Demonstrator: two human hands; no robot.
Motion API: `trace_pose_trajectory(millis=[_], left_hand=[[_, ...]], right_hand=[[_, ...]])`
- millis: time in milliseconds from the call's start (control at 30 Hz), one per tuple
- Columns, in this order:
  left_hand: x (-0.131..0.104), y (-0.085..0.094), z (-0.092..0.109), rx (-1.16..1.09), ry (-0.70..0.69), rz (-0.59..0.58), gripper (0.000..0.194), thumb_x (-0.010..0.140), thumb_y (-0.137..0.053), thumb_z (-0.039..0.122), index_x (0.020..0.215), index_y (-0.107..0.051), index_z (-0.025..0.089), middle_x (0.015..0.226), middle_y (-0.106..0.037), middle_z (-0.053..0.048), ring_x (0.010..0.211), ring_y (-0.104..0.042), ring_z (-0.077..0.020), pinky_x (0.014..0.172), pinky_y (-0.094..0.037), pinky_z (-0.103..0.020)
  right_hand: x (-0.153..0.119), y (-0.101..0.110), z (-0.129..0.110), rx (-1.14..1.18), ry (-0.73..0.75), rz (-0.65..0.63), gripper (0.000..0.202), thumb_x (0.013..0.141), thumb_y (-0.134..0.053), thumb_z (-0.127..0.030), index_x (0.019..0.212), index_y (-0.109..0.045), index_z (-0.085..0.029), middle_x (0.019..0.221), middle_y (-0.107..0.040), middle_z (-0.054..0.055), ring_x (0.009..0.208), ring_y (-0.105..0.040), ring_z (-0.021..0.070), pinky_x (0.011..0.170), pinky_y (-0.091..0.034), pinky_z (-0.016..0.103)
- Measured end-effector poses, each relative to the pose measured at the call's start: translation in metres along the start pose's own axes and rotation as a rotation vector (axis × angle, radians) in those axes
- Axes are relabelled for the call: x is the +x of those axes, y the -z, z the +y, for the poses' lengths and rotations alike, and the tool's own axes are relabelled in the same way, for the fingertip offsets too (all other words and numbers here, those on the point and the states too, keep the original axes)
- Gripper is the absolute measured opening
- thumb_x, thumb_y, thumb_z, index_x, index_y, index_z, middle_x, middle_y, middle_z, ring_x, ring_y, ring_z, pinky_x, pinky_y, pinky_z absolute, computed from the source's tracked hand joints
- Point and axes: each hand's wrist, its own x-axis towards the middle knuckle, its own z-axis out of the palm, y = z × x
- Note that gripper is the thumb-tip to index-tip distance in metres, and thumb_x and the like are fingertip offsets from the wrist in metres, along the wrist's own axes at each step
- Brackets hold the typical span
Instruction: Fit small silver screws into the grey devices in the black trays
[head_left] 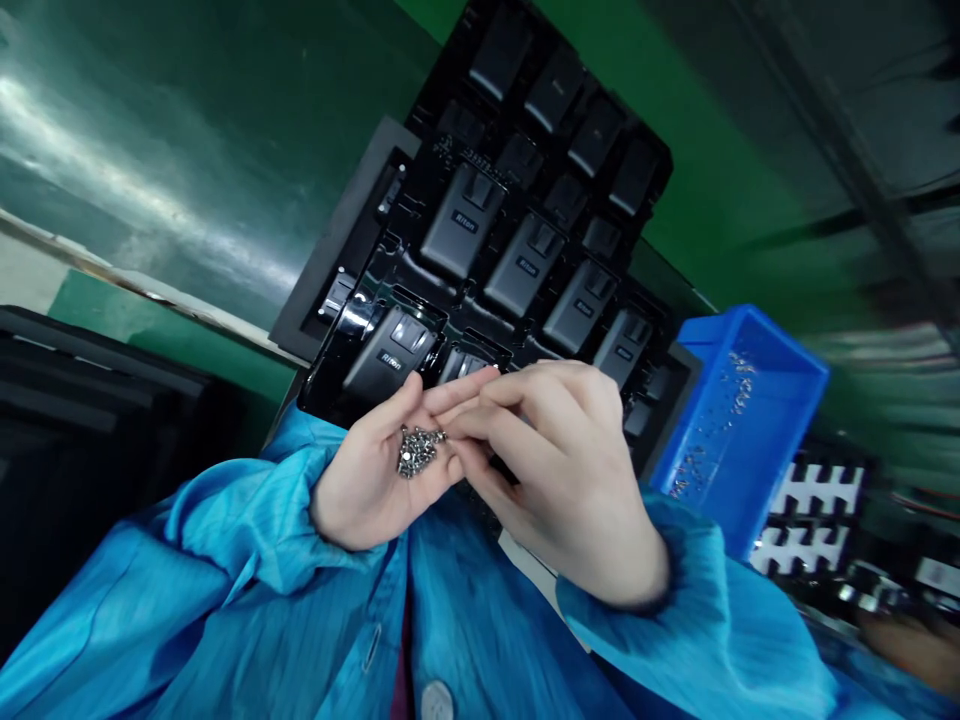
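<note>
— What are the fingers (480, 420) doing?

— The right hand (559, 470) has its fingertips pinched together at the edge of a small heap of silvery screws (418, 450). Whether a screw is caught between them, I cannot tell. The left hand (382, 465) is cupped palm up, fingers loosely open, and the screws lie in its hollow.

— Are the hands touching?

— Yes, the right fingertips rest against the left fingers, just above the heap.

— And around them?

— Blue sleeves (247, 520) run back from both wrists. Behind the hands a black tray (390, 260) lies on the green tabletop (187, 130), its pockets filled with rows of dark grey housings (465, 225). To the right of the tray stands a blue bin (750, 420) with more screws scattered inside.
</note>
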Motion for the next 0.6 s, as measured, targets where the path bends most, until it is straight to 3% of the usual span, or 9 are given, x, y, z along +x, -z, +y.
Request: trace_pose_trajectory(millis=[200, 333, 467, 600], left_hand=[[0.001, -0.001, -0.001, 0.015, -0.005, -0.006, 0.059, 0.105, -0.022, 0.044, 0.126, -0.064, 0.008, 0.12, -0.071, -0.012, 0.102, -0.068, -0.0123, 0.089, -0.051, -0.02], [0.0, -0.002, -0.003, 0.033, 0.025, -0.078, 0.071, 0.105, -0.01, 0.044, 0.105, -0.072, 0.01, 0.094, -0.074, -0.009, 0.09, -0.069, -0.0111, 0.084, -0.051, -0.02], [0.0, -0.001, -0.005, 0.012, 0.094, 0.026, 0.07, 0.104, -0.014, 0.049, 0.079, -0.07, 0.016, 0.067, -0.066, -0.002, 0.073, -0.065, -0.0103, 0.078, -0.051, -0.022], [0.0, -0.002, -0.007, 0.005, 0.157, 0.106, 0.07, 0.102, -0.017, 0.055, 0.07, -0.066, 0.018, 0.06, -0.062, 0.0, 0.066, -0.063, -0.0101, 0.077, -0.05, -0.023]], right_hand=[[0.0, 0.002, 0.001, -0.02, 0.005, -0.03, 0.009, 0.093, -0.061, -0.02, 0.085, -0.067, -0.019, 0.088, -0.069, 0.002, 0.091, -0.058, 0.019, 0.089, -0.041, 0.038], [0.005, 0.003, -0.004, 0.002, 0.004, -0.039, 0.007, 0.092, -0.063, -0.02, 0.088, -0.068, -0.02, 0.089, -0.068, 0.002, 0.091, -0.057, 0.0185, 0.088, -0.041, 0.038], [0.011, 0.004, -0.007, -0.003, 0.014, -0.112, 0.016, 0.095, -0.058, -0.024, 0.084, -0.069, -0.02, 0.085, -0.064, 0.003, 0.089, -0.054, 0.0192, 0.086, -0.04, 0.038], [0.014, 0.004, -0.007, -0.008, 0.026, -0.211, 0.023, 0.097, -0.052, -0.023, 0.08, -0.067, -0.02, 0.085, -0.062, 0.004, 0.088, -0.052, 0.0201, 0.086, -0.041, 0.039]])
